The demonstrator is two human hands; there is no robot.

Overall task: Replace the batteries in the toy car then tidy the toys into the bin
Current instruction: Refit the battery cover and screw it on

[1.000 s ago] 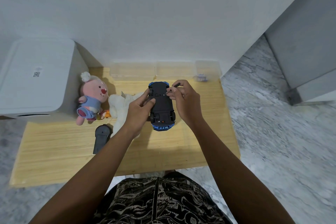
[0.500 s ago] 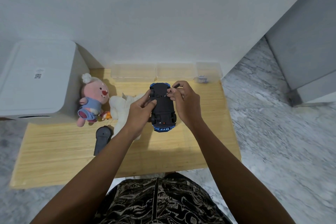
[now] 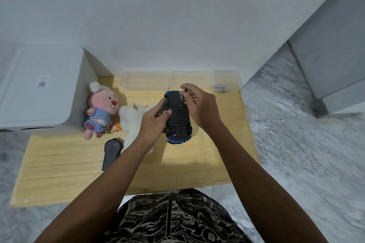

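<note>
- Your left hand (image 3: 153,122) curls round the upturned toy car (image 3: 178,116), gripping its side.
- Your right hand (image 3: 199,104), fingers bent, pinches a small dark tool (image 3: 185,92) over the chassis.

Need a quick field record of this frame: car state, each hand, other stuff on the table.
car: toy car upside down, black underside up, held above the wooden table
left hand: left hand grips the car's side
right hand: right hand pinches a small dark tool at the car's far end
toys: pink plush and white plush lie left of the car
remote: dark remote flat on the table
far edge: clear boxes along the wall
bin: white bin at left, lid closed
</note>
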